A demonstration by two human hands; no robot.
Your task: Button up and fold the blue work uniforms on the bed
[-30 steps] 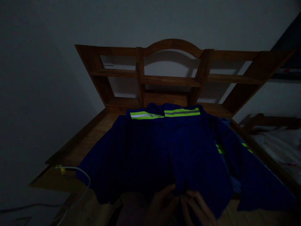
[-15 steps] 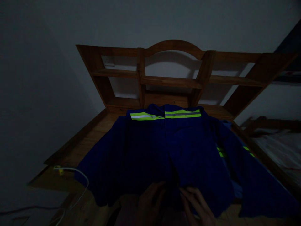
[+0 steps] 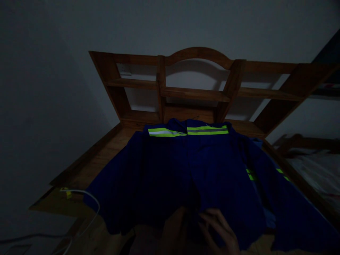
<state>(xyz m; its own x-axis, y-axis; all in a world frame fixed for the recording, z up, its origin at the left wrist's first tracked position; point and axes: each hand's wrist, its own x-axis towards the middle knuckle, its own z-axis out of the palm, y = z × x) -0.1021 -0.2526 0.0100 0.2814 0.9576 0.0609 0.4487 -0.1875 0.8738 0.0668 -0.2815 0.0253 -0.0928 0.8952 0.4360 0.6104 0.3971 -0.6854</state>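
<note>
A dark blue work jacket (image 3: 164,170) with yellow-green and silver reflective bands lies spread on a wooden surface, its collar end far from me and its sleeves out to both sides. Near the bottom of the front opening, my left hand (image 3: 174,226) is closed on the jacket's edge, though deep shadow blurs its fingers. Just to the right, my right hand (image 3: 220,230) pinches the other front edge between thumb and fingers. The fastening between the fingertips is too dark to make out.
A wooden headboard with shelves (image 3: 196,94) stands against the wall behind the jacket. On the left, a white cable (image 3: 92,196) curves over the sleeve end. Lighter blue cloth (image 3: 269,216) shows under the right sleeve, and pale bedding (image 3: 316,173) lies at far right.
My left hand has shifted right, nearer to my right hand. My right hand has moved slightly left, its fingers more bent. The jacket lies much as before.
</note>
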